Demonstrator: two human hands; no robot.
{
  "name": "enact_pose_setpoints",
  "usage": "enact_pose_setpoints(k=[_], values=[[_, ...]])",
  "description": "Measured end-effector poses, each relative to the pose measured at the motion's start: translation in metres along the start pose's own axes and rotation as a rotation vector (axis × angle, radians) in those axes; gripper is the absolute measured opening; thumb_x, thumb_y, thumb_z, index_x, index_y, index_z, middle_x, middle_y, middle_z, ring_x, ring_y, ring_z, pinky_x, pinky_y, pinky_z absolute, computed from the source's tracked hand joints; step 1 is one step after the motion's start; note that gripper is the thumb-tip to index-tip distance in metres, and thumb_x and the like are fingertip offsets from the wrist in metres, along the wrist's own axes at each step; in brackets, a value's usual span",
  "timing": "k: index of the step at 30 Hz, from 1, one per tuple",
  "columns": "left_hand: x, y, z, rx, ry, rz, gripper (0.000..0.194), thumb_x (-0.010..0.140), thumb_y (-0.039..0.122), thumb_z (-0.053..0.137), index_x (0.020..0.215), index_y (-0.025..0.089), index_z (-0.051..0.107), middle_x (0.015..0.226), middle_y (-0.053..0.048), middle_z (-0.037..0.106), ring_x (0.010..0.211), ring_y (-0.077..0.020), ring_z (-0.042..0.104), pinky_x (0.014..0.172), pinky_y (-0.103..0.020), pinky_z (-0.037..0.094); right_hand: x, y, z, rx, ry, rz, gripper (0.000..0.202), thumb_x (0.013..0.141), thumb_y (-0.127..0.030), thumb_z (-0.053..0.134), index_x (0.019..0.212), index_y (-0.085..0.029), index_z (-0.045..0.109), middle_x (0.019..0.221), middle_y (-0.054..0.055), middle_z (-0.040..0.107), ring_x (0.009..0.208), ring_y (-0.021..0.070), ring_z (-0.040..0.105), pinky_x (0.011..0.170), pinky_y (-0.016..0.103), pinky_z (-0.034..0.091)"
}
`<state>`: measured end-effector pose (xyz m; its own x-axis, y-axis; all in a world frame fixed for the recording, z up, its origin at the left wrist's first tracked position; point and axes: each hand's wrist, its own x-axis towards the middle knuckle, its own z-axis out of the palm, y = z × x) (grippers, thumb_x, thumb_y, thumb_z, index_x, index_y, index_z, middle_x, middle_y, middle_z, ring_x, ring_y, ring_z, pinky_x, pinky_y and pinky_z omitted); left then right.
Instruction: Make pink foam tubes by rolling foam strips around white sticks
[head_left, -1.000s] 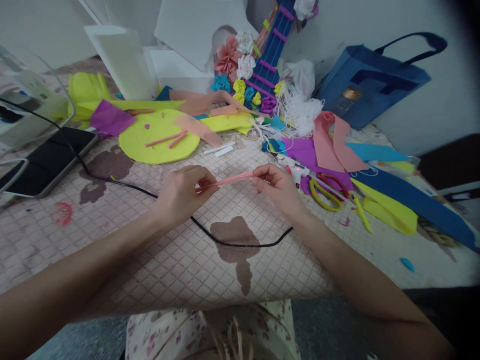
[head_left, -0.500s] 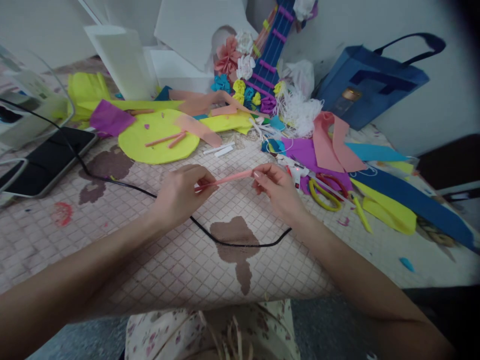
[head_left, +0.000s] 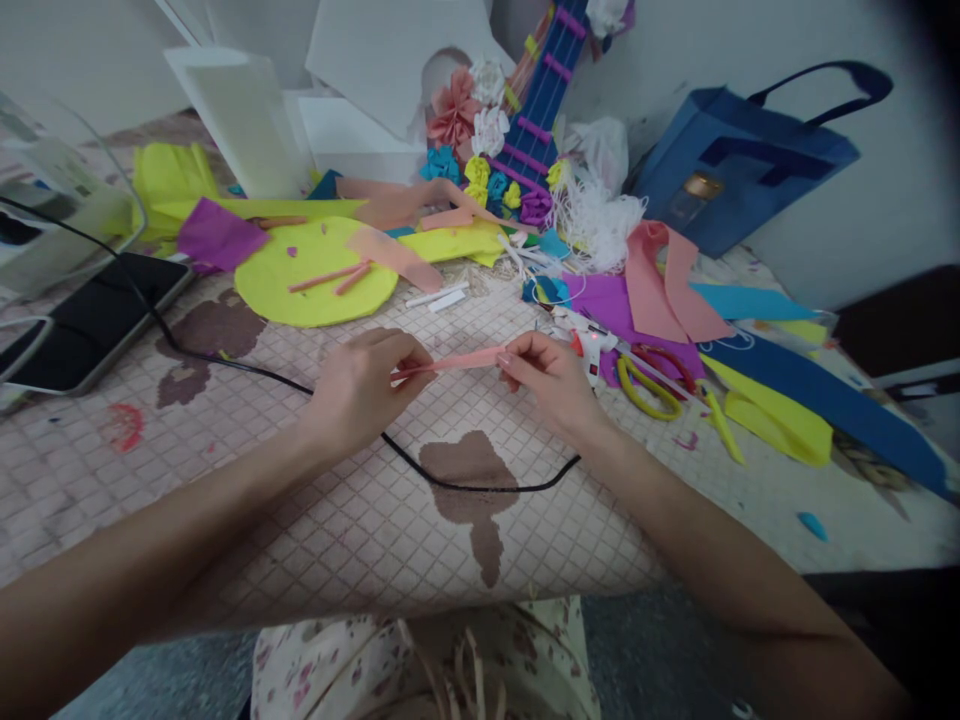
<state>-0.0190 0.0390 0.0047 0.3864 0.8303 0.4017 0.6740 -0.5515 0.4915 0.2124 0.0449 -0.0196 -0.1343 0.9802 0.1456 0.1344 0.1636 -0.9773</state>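
A narrow pink paper strip (head_left: 469, 359) is stretched between my two hands above the quilted table cover. My left hand (head_left: 367, 380) pinches its left end, where the strip looks thin and twisted. At the right end, where it is flatter and wider, my right hand (head_left: 547, 380) grips it between thumb and fingers. Beyond my left hand, two thin pink rolls (head_left: 326, 277) lie on a yellow paper disc (head_left: 262, 280). A white glue gun (head_left: 596, 345) rests just past my right hand, with yellow-handled scissors (head_left: 649, 390) beside it.
A black cable (head_left: 405, 455) crosses the table beneath my hands. On the left lies a dark phone (head_left: 97, 320). Paper flowers (head_left: 454, 108), a blue paper guitar neck (head_left: 540, 100) and a blue bag (head_left: 742, 165) stand at the back. Colored paper (head_left: 817, 400) lies right.
My right hand has shifted slightly left, closer to my left hand. The strip between them now shows a wider, flatter face. My left hand has hardly moved.
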Motion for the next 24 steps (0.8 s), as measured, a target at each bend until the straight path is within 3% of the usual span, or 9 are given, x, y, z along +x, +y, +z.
enact_pose_setpoints(k=[5,9,11,13,15,18,21,24], values=[[-0.001,-0.001,0.002,0.005,0.004,0.061,0.004,0.080,0.019,0.058,0.078,0.017,0.061,0.073,-0.002,0.062,0.069,-0.0144,0.057,0.061,-0.025,0.043,0.001,-0.007,0.004,-0.003,-0.029,-0.050,0.024,0.078,-0.035,0.065,0.094,-0.021,0.054,0.086,0.000,0.055,0.073,0.0104,0.054,0.058,0.023,0.044],[-0.001,0.002,0.002,0.050,0.008,0.135,0.005,0.081,0.016,0.057,0.077,0.017,0.060,0.072,-0.002,0.061,0.070,-0.0149,0.056,0.063,-0.026,0.042,0.002,-0.007,0.001,-0.087,-0.113,-0.054,0.018,0.084,-0.036,0.059,0.081,-0.019,0.057,0.064,-0.004,0.051,0.055,0.0085,0.047,0.052,0.023,0.039],[0.000,0.003,0.001,0.078,0.029,0.157,0.006,0.081,0.015,0.056,0.077,0.016,0.059,0.072,-0.002,0.061,0.071,-0.0151,0.056,0.064,-0.026,0.042,0.002,-0.007,-0.003,-0.161,-0.083,-0.083,0.019,0.088,-0.035,0.053,0.080,-0.019,0.057,0.062,-0.003,0.051,0.054,0.0094,0.047,0.051,0.024,0.040],[0.001,0.004,0.001,0.089,0.039,0.163,0.007,0.082,0.015,0.055,0.076,0.016,0.059,0.072,-0.002,0.061,0.070,-0.0151,0.056,0.063,-0.027,0.042,0.002,-0.009,-0.004,-0.312,0.008,-0.220,0.015,0.088,-0.032,0.052,0.087,-0.019,0.059,0.076,0.001,0.058,0.068,0.0134,0.055,0.057,0.027,0.044],[0.001,0.004,0.000,0.086,0.039,0.162,0.007,0.081,0.016,0.056,0.075,0.016,0.059,0.071,-0.002,0.061,0.069,-0.0151,0.056,0.063,-0.027,0.042,0.000,-0.014,-0.002,-0.524,0.060,-0.460,0.012,0.087,-0.029,0.056,0.095,-0.021,0.061,0.094,0.005,0.061,0.089,0.0185,0.056,0.072,0.033,0.047],[0.000,0.007,0.002,0.022,0.018,0.126,0.007,0.081,0.019,0.057,0.075,0.016,0.060,0.070,-0.002,0.061,0.068,-0.0143,0.057,0.062,-0.026,0.043,-0.005,-0.023,0.008,-0.800,-0.040,-0.764,0.014,0.086,-0.024,0.058,0.100,-0.024,0.063,0.106,0.006,0.062,0.107,0.0224,0.050,0.089,0.040,0.042],[-0.002,0.011,0.003,-0.129,-0.013,0.030,0.011,0.082,0.024,0.059,0.075,0.017,0.061,0.070,0.000,0.062,0.065,-0.0117,0.057,0.059,-0.022,0.044,-0.006,-0.024,0.015,-0.937,-0.096,-0.876,0.016,0.090,-0.017,0.052,0.096,-0.022,0.065,0.099,0.005,0.066,0.102,0.0208,0.053,0.085,0.038,0.043],[-0.003,0.014,0.002,-0.208,-0.047,-0.040,0.015,0.081,0.029,0.060,0.074,0.017,0.062,0.066,0.001,0.062,0.060,-0.0098,0.056,0.056,-0.020,0.043,-0.005,-0.020,0.012,-0.954,-0.137,-0.873,0.020,0.092,-0.015,0.047,0.097,-0.021,0.066,0.089,0.005,0.067,0.085,0.0176,0.057,0.076,0.036,0.044]])
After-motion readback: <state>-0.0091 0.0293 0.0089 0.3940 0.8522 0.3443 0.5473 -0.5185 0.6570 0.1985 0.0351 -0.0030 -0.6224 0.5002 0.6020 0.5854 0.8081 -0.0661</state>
